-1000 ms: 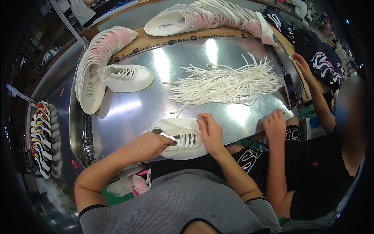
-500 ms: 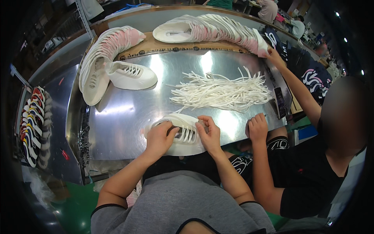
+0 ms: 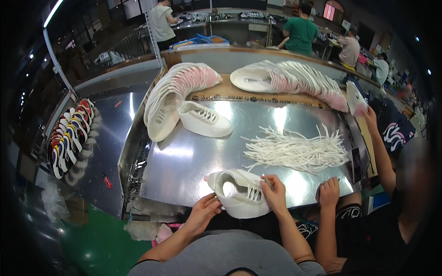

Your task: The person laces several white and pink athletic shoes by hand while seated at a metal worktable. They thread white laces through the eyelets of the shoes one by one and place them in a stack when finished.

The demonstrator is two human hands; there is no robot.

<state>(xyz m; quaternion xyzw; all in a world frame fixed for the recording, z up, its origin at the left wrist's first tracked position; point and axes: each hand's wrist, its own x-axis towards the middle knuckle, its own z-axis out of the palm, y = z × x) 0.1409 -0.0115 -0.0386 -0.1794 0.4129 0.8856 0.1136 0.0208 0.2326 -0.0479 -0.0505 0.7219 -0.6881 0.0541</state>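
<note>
At the near edge of the shiny metal table (image 3: 184,161), the head view shows a white shoe (image 3: 239,195) lying on its side, opening turned up toward the camera. The left hand (image 3: 205,211) cups the heel end from below, fingers curled against the sole. The right hand (image 3: 275,193) rests on the laced part, thumb and fingers pinching what looks like a lace end, though the tip is too small to be sure of.

Compared with half a second ago, the shoe has been rolled so its opening now faces up, and the left hand has slid from the top of it down to the heel. That suggests the lacing work is moving along to another eyelet, not finishing.

Farther out on the table, a loose heap of white laces (image 3: 294,149) lies well apart from the shoe. One laced white shoe (image 3: 205,119) stands beside a fanned row of pink-and-white shoes (image 3: 177,94); a second row (image 3: 299,80) curves along the back. A co-worker's hand (image 3: 329,193) rests on the table edge to the right.
</note>
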